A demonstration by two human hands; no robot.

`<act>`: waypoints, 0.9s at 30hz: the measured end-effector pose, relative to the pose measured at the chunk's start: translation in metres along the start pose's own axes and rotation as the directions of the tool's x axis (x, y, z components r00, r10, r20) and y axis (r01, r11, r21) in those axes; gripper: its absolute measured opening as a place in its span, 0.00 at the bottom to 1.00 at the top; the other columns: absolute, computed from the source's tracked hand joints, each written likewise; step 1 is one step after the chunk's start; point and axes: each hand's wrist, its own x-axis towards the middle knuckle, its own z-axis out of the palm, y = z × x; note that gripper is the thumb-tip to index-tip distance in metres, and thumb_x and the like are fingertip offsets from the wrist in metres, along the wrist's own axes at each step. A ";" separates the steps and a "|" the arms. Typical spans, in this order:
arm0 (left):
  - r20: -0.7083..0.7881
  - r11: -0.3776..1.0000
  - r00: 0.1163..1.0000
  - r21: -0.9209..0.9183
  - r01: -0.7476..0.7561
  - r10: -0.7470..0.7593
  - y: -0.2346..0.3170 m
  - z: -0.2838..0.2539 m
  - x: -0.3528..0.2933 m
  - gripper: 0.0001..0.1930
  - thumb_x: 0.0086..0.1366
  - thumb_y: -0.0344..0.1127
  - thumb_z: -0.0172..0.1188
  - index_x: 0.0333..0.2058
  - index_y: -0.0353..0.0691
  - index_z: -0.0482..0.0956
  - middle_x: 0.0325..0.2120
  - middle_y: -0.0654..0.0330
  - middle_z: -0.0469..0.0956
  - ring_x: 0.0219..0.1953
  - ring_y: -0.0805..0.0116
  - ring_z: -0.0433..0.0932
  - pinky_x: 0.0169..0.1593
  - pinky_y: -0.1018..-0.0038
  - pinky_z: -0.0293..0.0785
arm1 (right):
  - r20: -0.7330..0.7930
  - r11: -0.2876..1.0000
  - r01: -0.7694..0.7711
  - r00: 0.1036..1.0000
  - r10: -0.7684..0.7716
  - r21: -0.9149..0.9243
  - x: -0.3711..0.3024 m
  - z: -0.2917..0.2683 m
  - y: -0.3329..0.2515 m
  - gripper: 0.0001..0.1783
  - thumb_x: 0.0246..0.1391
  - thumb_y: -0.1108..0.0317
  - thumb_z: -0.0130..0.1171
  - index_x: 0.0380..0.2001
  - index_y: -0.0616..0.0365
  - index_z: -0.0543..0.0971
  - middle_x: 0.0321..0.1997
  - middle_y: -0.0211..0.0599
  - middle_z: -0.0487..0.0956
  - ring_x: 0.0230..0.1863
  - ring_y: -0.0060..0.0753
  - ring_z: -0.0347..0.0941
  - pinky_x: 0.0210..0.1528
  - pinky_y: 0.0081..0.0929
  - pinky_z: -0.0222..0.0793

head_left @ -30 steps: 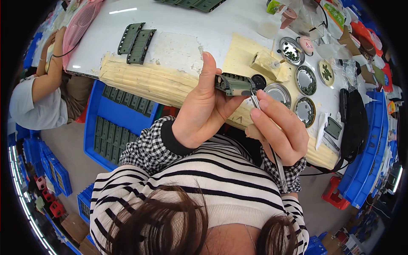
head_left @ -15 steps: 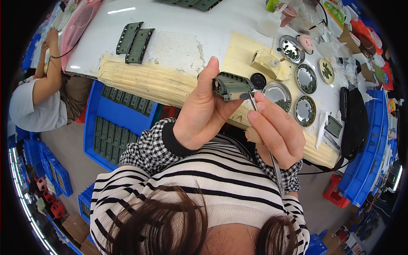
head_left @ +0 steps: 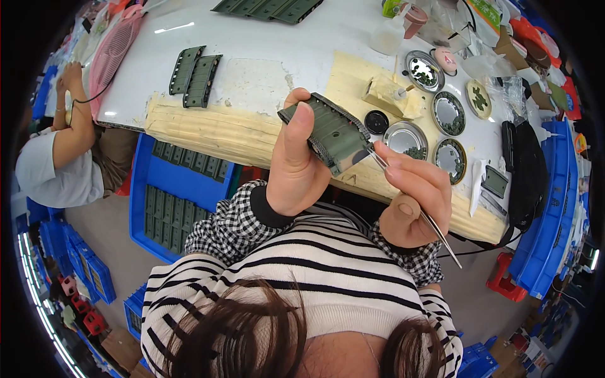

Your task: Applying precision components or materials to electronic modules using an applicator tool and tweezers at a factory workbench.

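Note:
My left hand (head_left: 291,183) grips a dark green model tank hull piece (head_left: 334,133) with track links along its edges, thumb against one side. The piece is tilted, showing its flat panelled face, with a tan and dark patch at the near right corner. In my right hand (head_left: 413,205), pinched between thumb and fingers, is a pair of metal tweezers (head_left: 443,240). Their tips meet the piece's right corner; whether they hold a small part is too fine to tell. A fingertip of my right hand wears a tan cover.
Right of my hands stand round metal dishes (head_left: 403,132) of small green parts, a black round cap (head_left: 377,122) and a tape-wrapped block (head_left: 383,94). Two similar green pieces (head_left: 203,80) lie back left. A blue crate (head_left: 189,174) sits below the table edge; another person (head_left: 53,165) sits far left.
The hull piece has tipped so more of its flat face shows. My right hand has turned, and the tweezers' rear end has swung out to the right.

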 end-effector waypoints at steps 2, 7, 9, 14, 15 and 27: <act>0.018 0.999 0.998 -0.009 -0.052 0.053 -0.002 -0.004 0.000 0.21 0.66 0.59 0.50 0.50 0.56 0.65 0.38 0.56 0.72 0.41 0.63 0.75 0.46 0.66 0.74 | -0.007 1.000 0.007 1.000 -0.007 -0.006 -0.001 0.001 -0.001 0.13 0.55 0.73 0.59 0.44 0.64 0.77 0.47 0.46 0.76 0.50 0.46 0.77 0.51 0.30 0.76; 0.075 0.996 0.993 0.001 -0.088 0.088 -0.004 -0.008 0.001 0.21 0.67 0.58 0.50 0.52 0.57 0.64 0.40 0.55 0.72 0.42 0.62 0.75 0.47 0.64 0.74 | -0.004 1.000 0.009 1.000 -0.009 -0.013 0.001 0.002 -0.004 0.14 0.53 0.76 0.60 0.44 0.65 0.77 0.47 0.46 0.75 0.52 0.48 0.77 0.53 0.33 0.75; 0.097 0.996 0.991 -0.013 -0.089 0.090 -0.004 -0.008 0.001 0.21 0.67 0.58 0.51 0.52 0.57 0.64 0.40 0.55 0.72 0.42 0.62 0.75 0.47 0.64 0.74 | -0.008 1.000 0.010 1.000 -0.010 -0.010 0.001 0.003 -0.004 0.14 0.53 0.76 0.60 0.44 0.65 0.77 0.47 0.46 0.75 0.52 0.49 0.76 0.53 0.33 0.75; 0.109 0.995 0.989 -0.032 -0.098 0.101 -0.006 -0.008 0.001 0.21 0.67 0.57 0.52 0.53 0.58 0.64 0.42 0.55 0.72 0.43 0.61 0.75 0.48 0.64 0.74 | -0.026 1.000 0.003 1.000 -0.004 -0.010 -0.001 0.004 -0.001 0.14 0.53 0.76 0.60 0.44 0.65 0.77 0.47 0.46 0.75 0.52 0.48 0.76 0.53 0.33 0.75; 0.109 0.996 0.990 -0.037 -0.087 0.091 -0.006 -0.007 0.001 0.20 0.67 0.56 0.52 0.53 0.58 0.64 0.42 0.55 0.72 0.43 0.60 0.76 0.48 0.64 0.75 | -0.029 1.000 -0.001 1.000 0.000 -0.009 -0.001 0.004 -0.001 0.14 0.53 0.76 0.60 0.44 0.65 0.77 0.47 0.46 0.75 0.52 0.48 0.76 0.53 0.33 0.75; 0.126 0.992 0.987 -0.093 -0.084 0.095 -0.009 -0.008 0.001 0.19 0.67 0.52 0.54 0.53 0.58 0.64 0.44 0.54 0.72 0.44 0.58 0.76 0.49 0.64 0.75 | -0.036 0.999 0.008 0.999 -0.010 -0.050 -0.001 0.004 -0.001 0.13 0.54 0.76 0.59 0.44 0.65 0.77 0.47 0.47 0.75 0.52 0.48 0.76 0.53 0.34 0.75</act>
